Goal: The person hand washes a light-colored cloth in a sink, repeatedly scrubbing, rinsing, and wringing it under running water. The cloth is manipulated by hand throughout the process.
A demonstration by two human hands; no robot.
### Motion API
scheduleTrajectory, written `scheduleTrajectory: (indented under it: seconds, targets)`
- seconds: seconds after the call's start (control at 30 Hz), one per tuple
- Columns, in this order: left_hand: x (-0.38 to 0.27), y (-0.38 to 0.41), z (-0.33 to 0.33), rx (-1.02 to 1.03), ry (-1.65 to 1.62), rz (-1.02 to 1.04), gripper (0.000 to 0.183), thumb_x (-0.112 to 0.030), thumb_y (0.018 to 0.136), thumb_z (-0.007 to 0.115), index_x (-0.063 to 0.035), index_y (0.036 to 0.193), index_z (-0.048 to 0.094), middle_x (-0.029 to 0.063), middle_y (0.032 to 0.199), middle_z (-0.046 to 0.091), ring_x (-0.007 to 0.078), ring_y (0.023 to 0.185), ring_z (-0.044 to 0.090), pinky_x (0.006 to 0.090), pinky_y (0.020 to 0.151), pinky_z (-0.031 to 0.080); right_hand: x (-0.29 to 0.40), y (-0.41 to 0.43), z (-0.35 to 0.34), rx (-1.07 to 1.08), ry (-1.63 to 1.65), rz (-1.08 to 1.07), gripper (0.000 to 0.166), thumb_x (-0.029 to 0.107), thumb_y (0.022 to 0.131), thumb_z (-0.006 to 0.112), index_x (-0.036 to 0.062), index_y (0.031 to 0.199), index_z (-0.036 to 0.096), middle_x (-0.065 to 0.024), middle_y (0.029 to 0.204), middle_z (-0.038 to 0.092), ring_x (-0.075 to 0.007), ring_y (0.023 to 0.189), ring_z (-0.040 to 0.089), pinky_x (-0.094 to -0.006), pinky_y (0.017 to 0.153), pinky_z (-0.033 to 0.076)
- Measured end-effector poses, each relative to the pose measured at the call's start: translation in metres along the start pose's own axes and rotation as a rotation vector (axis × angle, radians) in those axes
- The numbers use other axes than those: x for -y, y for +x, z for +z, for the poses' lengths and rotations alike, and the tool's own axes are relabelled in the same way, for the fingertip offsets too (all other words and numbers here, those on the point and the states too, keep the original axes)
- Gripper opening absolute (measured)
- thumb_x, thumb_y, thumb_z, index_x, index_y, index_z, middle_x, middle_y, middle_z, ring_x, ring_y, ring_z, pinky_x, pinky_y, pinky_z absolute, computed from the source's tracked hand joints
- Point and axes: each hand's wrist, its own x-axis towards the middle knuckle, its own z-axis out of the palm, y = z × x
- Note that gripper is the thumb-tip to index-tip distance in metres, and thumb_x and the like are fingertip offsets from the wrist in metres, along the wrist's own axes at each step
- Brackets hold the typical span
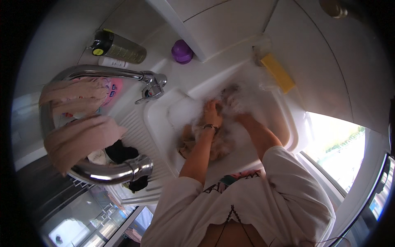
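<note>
Both my hands are down in a white sink basin with cloudy, foamy water. My left hand, with a dark bracelet at its wrist, rests at wet fabric near the middle of the basin. Foam covers most of my right hand, and its fingers are largely hidden, with a dark bit of cloth just beyond them. A tan cloth lies partly under water beneath my left forearm. Whether either hand grips the fabric cannot be told through the suds.
A chrome faucet arches over the ribbed drainboard at left, with a beige cloth draped on its spout. Dark cloth lies below. A bottle and purple cap stand behind; a yellow bar sits at the right rim.
</note>
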Motion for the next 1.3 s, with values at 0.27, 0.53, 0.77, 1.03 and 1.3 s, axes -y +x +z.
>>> scheduleTrajectory:
  seconds: [0.27, 0.53, 0.77, 1.03, 1.3]
  targets:
    - [-0.006, 0.005, -0.070, 0.268, -1.767, -0.783, 0.050, -0.044, 0.088, 0.052, -0.0071, 0.121, 0.051, 0.0106, 0.118, 0.053, 0.0263, 0.113, 0.046, 0.0391, 0.095, 0.040, 0.117, -0.082, -0.026, -0.159, 0.300, -0.142, 0.050, 0.018, 0.069, 0.066, 0.0125, 0.117, 0.056, -0.0108, 0.130, 0.043, -0.0325, 0.117, 0.045, -0.0417, 0.095, 0.043]
    - [-0.034, -0.042, -0.076, 0.659, -2.005, -0.167, 0.053, -0.046, 0.086, 0.054, -0.0046, 0.119, 0.051, 0.0097, 0.116, 0.053, 0.0249, 0.109, 0.048, 0.0379, 0.092, 0.041, 0.142, -0.147, -0.053, -0.399, -0.015, -0.635, 0.036, 0.029, 0.065, 0.070, 0.0183, 0.098, 0.061, -0.0081, 0.112, 0.051, -0.0328, 0.103, 0.047, -0.0466, 0.074, 0.038]
    - [-0.010, -0.017, -0.056, 0.175, -1.395, -0.356, 0.056, -0.048, 0.084, 0.056, -0.0025, 0.117, 0.052, 0.0089, 0.114, 0.053, 0.0237, 0.104, 0.050, 0.0367, 0.090, 0.042, 0.136, -0.101, -0.066, -0.317, 0.513, -0.433, 0.029, 0.025, 0.078, 0.061, 0.0006, 0.094, 0.061, -0.0222, 0.094, 0.061, -0.0385, 0.088, 0.059, -0.0439, 0.077, 0.048]
    - [-0.055, -0.038, -0.080, -0.428, -0.326, -0.336, 0.063, -0.039, 0.079, 0.066, -0.0024, 0.124, 0.041, 0.0143, 0.118, 0.042, 0.0300, 0.102, 0.048, 0.0415, 0.091, 0.041, 0.047, -0.022, -0.060, -0.329, 0.065, -0.204, 0.052, 0.040, 0.080, 0.062, 0.0127, 0.123, 0.049, -0.0171, 0.133, 0.037, -0.0364, 0.122, 0.036, -0.0470, 0.097, 0.037]
    - [-0.033, -0.014, -0.032, 0.027, 0.231, -0.189, 0.064, -0.027, 0.078, 0.063, -0.0108, 0.133, 0.036, 0.0227, 0.122, 0.043, 0.0374, 0.108, 0.048, 0.0485, 0.086, 0.046, 0.005, -0.007, 0.004, 0.121, -0.432, -0.240, 0.077, 0.044, 0.076, 0.065, 0.0134, 0.138, 0.031, -0.0179, 0.142, 0.027, -0.0375, 0.129, 0.028, -0.0543, 0.099, 0.033]
